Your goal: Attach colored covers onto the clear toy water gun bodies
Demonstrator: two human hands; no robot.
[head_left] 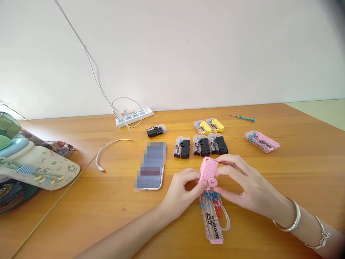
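Both hands hold one mini water gun (211,216), unfolded, with a pink body at the top and a clear part lettered "MINI WATER GUN" pointing toward me. My left hand (182,189) pinches the pink body from the left, thumb near its round knob. From the right, the fingers and thumb of my right hand (248,183) grip the same pink body by its edges. A red trigger and a clear guard loop show on the gun's right side. Beyond it lie several folded black water guns (201,145), two yellow ones (206,127) and a pink one (265,142).
A phone (153,169) lies left of my hands. Another black water gun (155,131) rests behind it. A white power strip (134,117) with cables stands by the wall. A patterned bottle (40,165) is at far left. A thin teal screwdriver (244,118) lies back right.
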